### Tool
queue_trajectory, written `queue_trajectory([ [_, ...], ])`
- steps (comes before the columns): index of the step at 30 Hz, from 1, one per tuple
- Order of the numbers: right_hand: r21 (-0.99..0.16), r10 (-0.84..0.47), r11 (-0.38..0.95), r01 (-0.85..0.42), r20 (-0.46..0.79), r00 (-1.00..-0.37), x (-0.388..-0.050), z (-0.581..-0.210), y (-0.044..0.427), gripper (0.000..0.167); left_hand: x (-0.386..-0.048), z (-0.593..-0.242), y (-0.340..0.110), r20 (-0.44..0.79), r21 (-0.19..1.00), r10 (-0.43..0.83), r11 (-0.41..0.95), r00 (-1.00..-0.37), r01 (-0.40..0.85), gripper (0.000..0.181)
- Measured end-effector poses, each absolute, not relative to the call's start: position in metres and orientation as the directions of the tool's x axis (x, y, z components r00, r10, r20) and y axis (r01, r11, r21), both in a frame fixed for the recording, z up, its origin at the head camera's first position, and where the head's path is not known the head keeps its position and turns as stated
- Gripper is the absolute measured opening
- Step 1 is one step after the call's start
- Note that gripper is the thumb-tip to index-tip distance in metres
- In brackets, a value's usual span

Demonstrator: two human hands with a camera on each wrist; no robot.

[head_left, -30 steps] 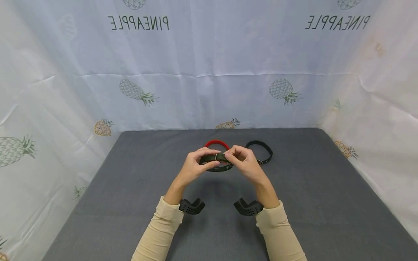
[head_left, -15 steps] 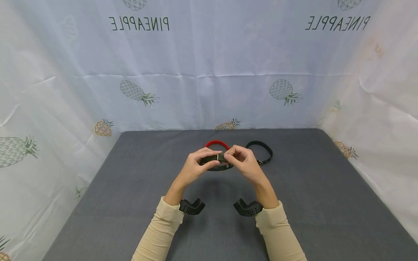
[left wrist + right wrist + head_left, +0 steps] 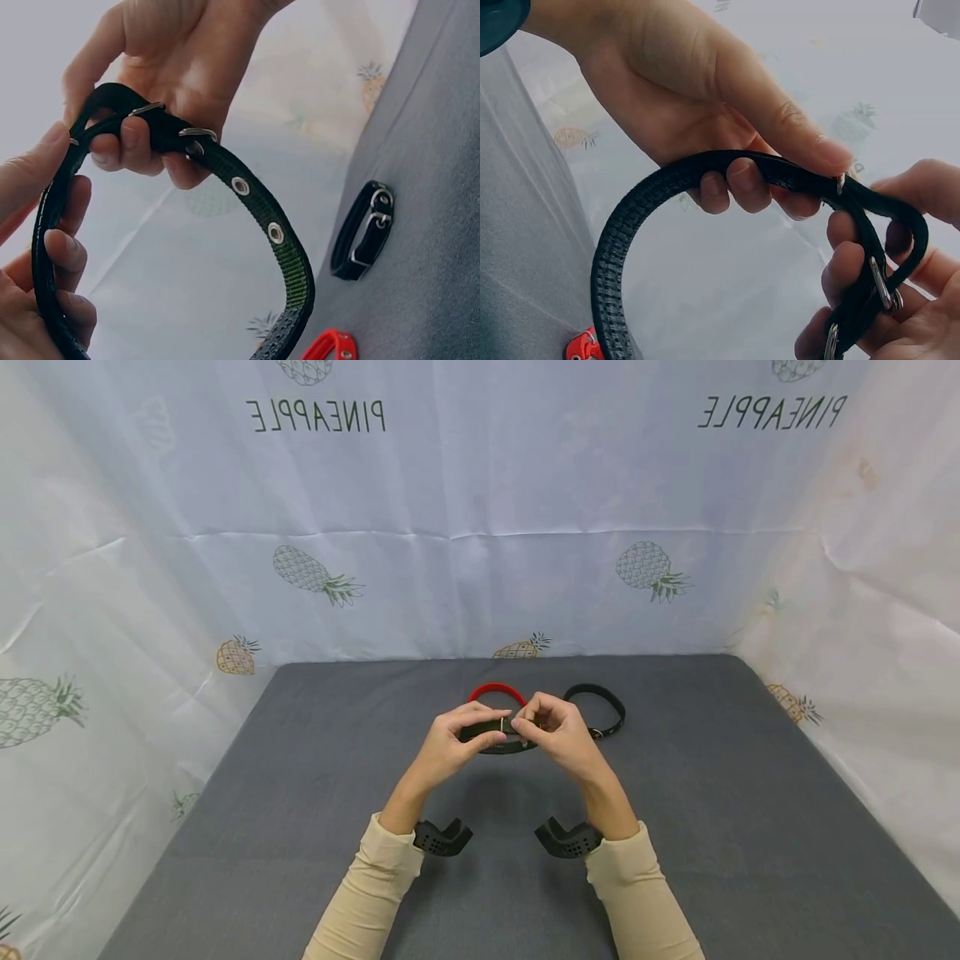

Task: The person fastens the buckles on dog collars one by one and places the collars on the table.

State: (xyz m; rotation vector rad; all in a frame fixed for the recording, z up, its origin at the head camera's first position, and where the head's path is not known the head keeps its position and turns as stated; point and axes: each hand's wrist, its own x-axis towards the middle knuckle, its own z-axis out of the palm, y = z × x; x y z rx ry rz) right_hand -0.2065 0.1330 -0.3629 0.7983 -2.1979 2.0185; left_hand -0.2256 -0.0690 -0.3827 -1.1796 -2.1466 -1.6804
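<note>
A dark green collar (image 3: 289,274) with metal eyelets, a buckle (image 3: 879,283) and a metal keeper loop (image 3: 841,183) is held up above the table. My left hand (image 3: 450,737) grips its band, the thumb pressing by the keeper loop and the fingers curled beneath. The right hand (image 3: 561,727) pinches the strap on the buckle side, its fingers curled around it. Between the two hands the strap bulges out in a small loop, seen in the right wrist view. Part of the buckle area is hidden by fingers in the head view.
A red collar (image 3: 498,687) lies on the grey table (image 3: 300,793) behind the hands. To its right is a black collar (image 3: 619,706) with a metal buckle. White pineapple-print curtains (image 3: 480,593) surround the table's back and sides.
The keeper loop and the right fingertips have come slightly closer together, and less strap shows between them. Both arms stay nearly in place.
</note>
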Motion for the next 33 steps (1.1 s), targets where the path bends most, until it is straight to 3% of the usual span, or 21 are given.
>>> queue_trajectory([
  [8, -0.958, -0.410, -0.017, -0.286, 0.268, -0.872, -0.209, -0.362, 0.142, 0.008, -0.223, -0.380, -0.070, 0.510, 0.810, 0.435, 0.047, -0.742, 0.585, 0.033],
  [14, -0.963, -0.539, -0.006, -0.269, 0.230, -0.810, -0.211, -0.363, 0.148, 0.039, -0.222, -0.378, -0.072, 0.475, 0.854, 0.418, -0.003, -0.775, 0.521, 0.033],
  [17, -0.964, -0.541, -0.003, -0.265, 0.224, -0.811, -0.211, -0.363, 0.148, 0.044, -0.223, -0.378, -0.072, 0.464, 0.864, 0.422, -0.021, -0.779, 0.504, 0.034],
  [33, -0.957, -0.437, 0.006, -0.289, 0.257, -0.862, -0.209, -0.363, 0.140, 0.024, -0.223, -0.378, -0.072, 0.440, 0.875, 0.462, -0.027, -0.770, 0.484, 0.035],
])
